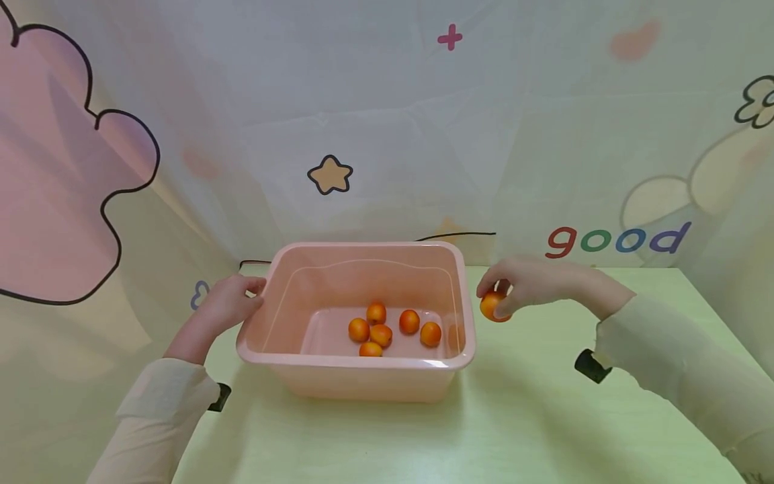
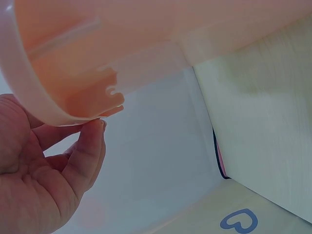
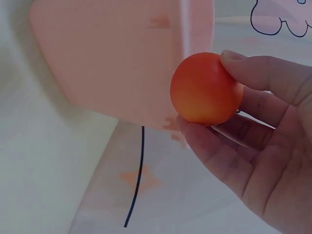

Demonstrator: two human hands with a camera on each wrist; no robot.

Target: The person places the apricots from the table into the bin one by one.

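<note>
A pink plastic basin (image 1: 363, 380) stands on the table with several round orange-red fruits (image 1: 381, 335) lying on its floor. At the basin's left rim, my left hand (image 1: 228, 306) grips the edge; in the left wrist view its curled fingertips (image 2: 92, 141) are right at the rim. My right hand (image 1: 532, 282) is just outside the right rim, pinching another orange-red fruit (image 1: 491, 306) between thumb and fingers. Up close in the right wrist view, this fruit (image 3: 204, 90) looks smooth and yellower underneath, with the basin's outer wall (image 3: 117, 63) behind it.
The pale green table (image 1: 544, 417) extends in front of the basin and to its right. Behind it hangs a printed cloth (image 1: 399, 134) with a star and the word "good". A dark wrist camera (image 1: 592, 366) hangs below the right sleeve.
</note>
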